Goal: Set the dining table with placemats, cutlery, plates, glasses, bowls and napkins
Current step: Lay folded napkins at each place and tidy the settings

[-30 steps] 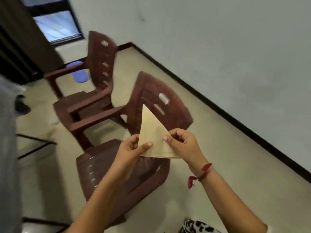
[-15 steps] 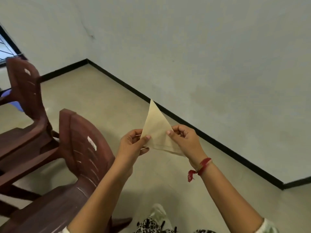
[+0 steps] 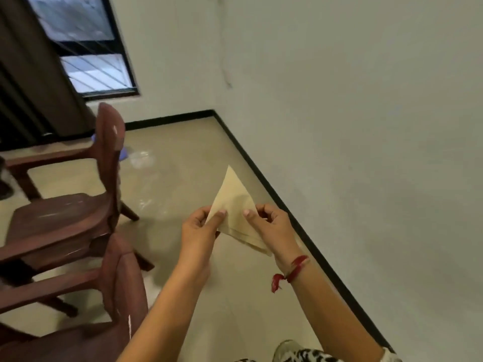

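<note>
Both hands were closed on one thing — a napkin [image 3: 233, 205] folded to a triangle, its tip pointing up and away. The left hand [image 3: 200, 229] pinched the near left corner between thumb and fingers; the right hand [image 3: 271, 227] gripped the right side the same way, with the lower corner hanging just under its wrist, where a red thread [image 3: 290, 271] was tied. The napkin was held in the air over bare floor [image 3: 183, 184], touching nothing else.

Beyond the hands stood two brown chairs [image 3: 68, 220] to the left, a wall [image 3: 366, 126] to the right and a window [image 3: 86, 48] at the far end. No table showed in this view — no placemats, cutlery, plates, glasses or bowls either. So the state of the settings could not be told. The napkin looked folded, or nearly so, and had yet to be laid at a place; that step at least seemed left.
</note>
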The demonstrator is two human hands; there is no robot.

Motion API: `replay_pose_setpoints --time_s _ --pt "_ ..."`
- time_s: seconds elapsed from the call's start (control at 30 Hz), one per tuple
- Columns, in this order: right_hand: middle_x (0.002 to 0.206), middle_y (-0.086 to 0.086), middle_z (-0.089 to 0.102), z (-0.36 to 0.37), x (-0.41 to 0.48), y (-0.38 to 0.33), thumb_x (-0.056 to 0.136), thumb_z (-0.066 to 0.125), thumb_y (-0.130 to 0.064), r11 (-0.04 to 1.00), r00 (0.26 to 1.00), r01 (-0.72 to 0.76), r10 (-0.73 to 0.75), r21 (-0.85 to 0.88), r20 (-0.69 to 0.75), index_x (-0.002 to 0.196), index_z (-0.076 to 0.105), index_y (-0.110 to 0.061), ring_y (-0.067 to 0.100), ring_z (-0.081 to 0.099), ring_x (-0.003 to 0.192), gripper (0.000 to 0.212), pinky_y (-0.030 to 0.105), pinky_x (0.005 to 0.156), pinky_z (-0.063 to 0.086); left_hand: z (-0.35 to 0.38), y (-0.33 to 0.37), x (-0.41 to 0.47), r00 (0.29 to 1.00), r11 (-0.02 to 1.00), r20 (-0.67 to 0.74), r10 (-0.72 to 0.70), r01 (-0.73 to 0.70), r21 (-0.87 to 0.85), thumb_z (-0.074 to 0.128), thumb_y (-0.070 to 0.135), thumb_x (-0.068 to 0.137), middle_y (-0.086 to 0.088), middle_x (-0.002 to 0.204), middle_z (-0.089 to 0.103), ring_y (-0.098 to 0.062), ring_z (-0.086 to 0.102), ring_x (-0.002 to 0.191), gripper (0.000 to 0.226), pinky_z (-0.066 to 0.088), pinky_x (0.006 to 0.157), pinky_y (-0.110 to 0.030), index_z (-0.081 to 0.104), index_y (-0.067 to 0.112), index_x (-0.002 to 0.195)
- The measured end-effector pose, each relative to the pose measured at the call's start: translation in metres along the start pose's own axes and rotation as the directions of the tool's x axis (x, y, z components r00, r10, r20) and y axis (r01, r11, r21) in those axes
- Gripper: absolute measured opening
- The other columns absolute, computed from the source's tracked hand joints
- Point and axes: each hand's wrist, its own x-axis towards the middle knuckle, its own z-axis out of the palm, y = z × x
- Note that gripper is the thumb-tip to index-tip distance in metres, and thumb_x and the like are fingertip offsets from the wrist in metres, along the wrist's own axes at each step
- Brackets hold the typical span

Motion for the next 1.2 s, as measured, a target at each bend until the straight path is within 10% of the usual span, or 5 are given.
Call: replay_pose_setpoints --time_s 0.23,0.6,1.2 --pt "0.082 0.001 0.065 0.093 0.171 -0.029 0.089 0.063 -0.022 0.998 0.957 0.029 -0.042 0.050 0.286 0.090 0.067 -0.005 0.013 0.060 0.075 0.018 0.036 0.073 0.056 -0.030 0.043 0.144 0.958 0.997 -0.280 0.061 -0.070 -0.024 0.062 0.012 0.090 -0.001 0.079 0.070 -0.018 0.062 0.079 0.006 0.049 0.080 -0.032 0.068 0.010 0.090" --pt "0.080 0.008 0.066 0.177 0.413 -0.070 0.089 0.064 -0.018 0.999 0.850 0.035 -0.031 0.003 0.525 0.082 0.066 -0.002 0.018 0.057 0.073 0.017 0.032 0.066 0.046 -0.012 0.108 0.348 0.843 0.991 -0.524 0.124 -0.132 0.023 0.059 0.009 0.092 0.000 0.072 0.062 -0.008 0.054 0.058 0.009 0.042 0.054 -0.014 0.065 0.003 0.094" --pt "0.095 0.014 0.069 0.523 0.730 -0.168 0.088 0.064 -0.013 0.982 0.408 0.187 -0.066 -0.013 0.911 0.093 0.068 -0.004 0.018 0.062 0.084 0.011 0.033 0.077 0.051 -0.198 0.227 0.681 0.527 0.920 -0.849 0.046 -0.354 -0.170 0.058 0.003 0.092 -0.008 0.078 0.072 -0.015 0.069 0.072 0.009 0.058 0.066 -0.026 0.065 0.000 0.097"
